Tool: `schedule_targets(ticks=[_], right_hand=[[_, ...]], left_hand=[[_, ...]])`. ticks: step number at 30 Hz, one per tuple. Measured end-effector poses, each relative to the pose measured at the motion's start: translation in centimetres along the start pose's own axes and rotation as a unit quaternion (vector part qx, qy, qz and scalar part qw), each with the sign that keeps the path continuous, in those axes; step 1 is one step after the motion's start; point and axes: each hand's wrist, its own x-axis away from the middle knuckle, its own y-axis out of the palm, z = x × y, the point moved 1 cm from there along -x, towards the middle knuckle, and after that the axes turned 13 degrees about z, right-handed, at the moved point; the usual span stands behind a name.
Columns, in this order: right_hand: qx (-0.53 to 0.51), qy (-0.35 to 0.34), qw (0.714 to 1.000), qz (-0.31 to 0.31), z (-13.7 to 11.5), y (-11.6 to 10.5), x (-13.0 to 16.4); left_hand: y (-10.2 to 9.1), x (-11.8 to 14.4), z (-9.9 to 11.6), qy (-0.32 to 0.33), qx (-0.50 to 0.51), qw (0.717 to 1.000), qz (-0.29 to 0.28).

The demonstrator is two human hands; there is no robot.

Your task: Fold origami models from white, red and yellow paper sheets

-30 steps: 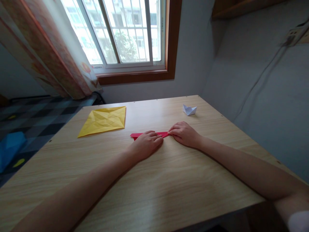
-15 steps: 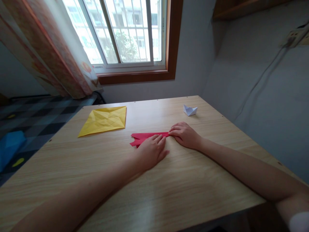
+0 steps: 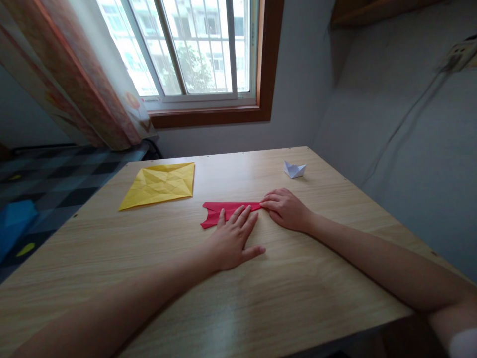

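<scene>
Two hands (image 3: 261,223) flat on one red paper (image 3: 219,211).

no readable text, labels, brands, numbers or signs anywhere

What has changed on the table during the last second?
The left hand slid back toward the person and opened flat, so more of the red folded paper shows. The right hand still presses its right end. The yellow paper and white paper boat stayed put.
</scene>
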Motion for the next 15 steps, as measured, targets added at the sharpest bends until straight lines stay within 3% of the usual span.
schedule_targets(ticks=[15], right_hand=[[-0.027,0.028,0.999,-0.027,-0.32,-0.13,-0.58]], left_hand=[[0.45,-0.29,-0.54,0.015,-0.007,0.999,0.044]])
